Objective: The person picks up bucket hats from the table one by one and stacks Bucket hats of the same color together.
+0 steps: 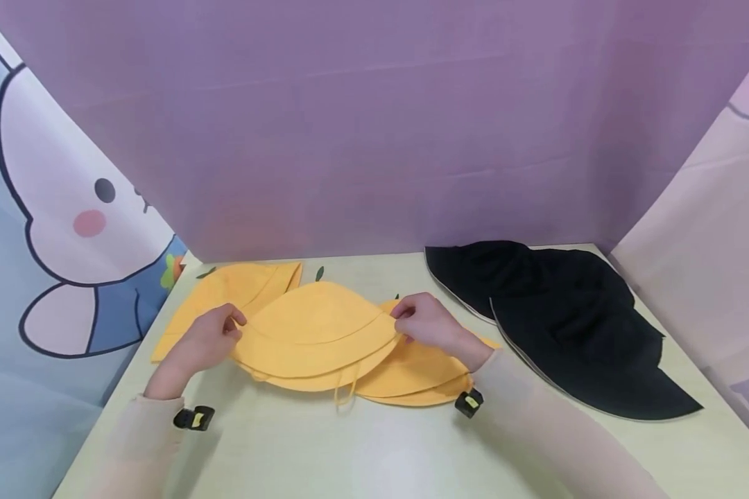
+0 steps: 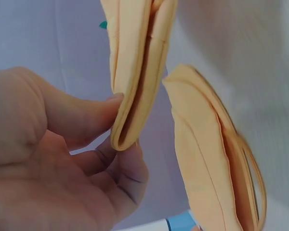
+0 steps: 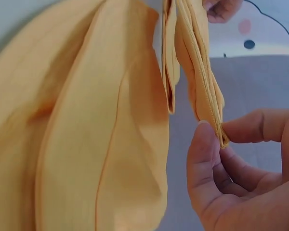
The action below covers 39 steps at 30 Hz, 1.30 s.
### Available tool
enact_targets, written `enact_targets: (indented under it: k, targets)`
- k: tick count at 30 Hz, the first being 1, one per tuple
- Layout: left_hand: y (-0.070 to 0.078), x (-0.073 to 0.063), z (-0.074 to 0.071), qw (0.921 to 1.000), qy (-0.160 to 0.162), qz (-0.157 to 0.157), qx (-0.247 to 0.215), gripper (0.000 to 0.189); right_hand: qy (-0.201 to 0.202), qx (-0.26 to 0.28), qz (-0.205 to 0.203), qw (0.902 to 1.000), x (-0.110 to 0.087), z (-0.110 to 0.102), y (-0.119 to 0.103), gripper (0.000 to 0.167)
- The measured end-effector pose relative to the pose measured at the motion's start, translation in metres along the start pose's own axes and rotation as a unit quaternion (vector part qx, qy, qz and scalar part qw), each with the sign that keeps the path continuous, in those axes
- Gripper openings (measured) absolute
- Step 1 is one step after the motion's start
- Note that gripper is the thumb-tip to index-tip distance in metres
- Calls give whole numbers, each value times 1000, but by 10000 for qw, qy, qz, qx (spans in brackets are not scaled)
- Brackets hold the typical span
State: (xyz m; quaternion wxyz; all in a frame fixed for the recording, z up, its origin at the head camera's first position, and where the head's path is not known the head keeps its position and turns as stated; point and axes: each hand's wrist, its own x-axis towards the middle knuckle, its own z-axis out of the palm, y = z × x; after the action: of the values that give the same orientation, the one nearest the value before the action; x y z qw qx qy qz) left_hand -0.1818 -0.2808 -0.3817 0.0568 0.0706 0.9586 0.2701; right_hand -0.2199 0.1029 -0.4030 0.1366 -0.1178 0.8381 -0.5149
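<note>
In the head view a yellow bucket hat [image 1: 318,315], folded flat with a small green leaf [image 1: 320,274] at its crown, is stretched between both hands over the table. My left hand [image 1: 202,339] pinches the left end of its brim. At the opposite end, my right hand [image 1: 433,322] pinches the brim between thumb and fingers. A thin yellow cord [image 1: 352,384] dangles below the brim. Both wrist views show the folded brim edge [image 2: 142,91] caught by the fingertips. Two more yellow hats, a left one [image 1: 200,301] and a right one [image 1: 421,378], lie flat behind and beside it.
Two black hats, one at the back [image 1: 474,270] and one in front [image 1: 580,353], overlap on the table's right side. A purple curtain [image 1: 374,138] hangs along the back edge of the pale table [image 1: 324,457]. Printed cloths, one with a cartoon figure [image 1: 62,235], flank the sides.
</note>
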Motion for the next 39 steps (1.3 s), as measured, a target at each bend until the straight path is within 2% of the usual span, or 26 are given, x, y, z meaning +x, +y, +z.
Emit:
enact_targets:
  k: [5, 12, 19, 25, 29, 39]
  targets:
    - [13, 5, 12, 9996, 49, 201, -213, 17, 5, -80, -50, 10000, -4, -21, 9, 23]
    - [32, 12, 28, 9980, -95, 411, -467, 15, -63, -226, 201, 9995, -16, -52, 18, 24]
    - [50, 17, 38, 9971, -145, 516, -532, 15, -87, -264, 334, 9991, -28, -68, 28, 24]
    - [63, 21, 49, 9950, -360, 627, -695, 15, -108, -282, 462, 9985, -38, -83, 40, 24]
    - [71, 22, 57, 9938, -410, 721, -741, 15, -127, -351, 470, 9982, -44, -92, 46, 24]
    - [87, 28, 78, 9926, -518, 705, -842, 15, -236, -285, 383, 9986, -60, -114, 57, 24]
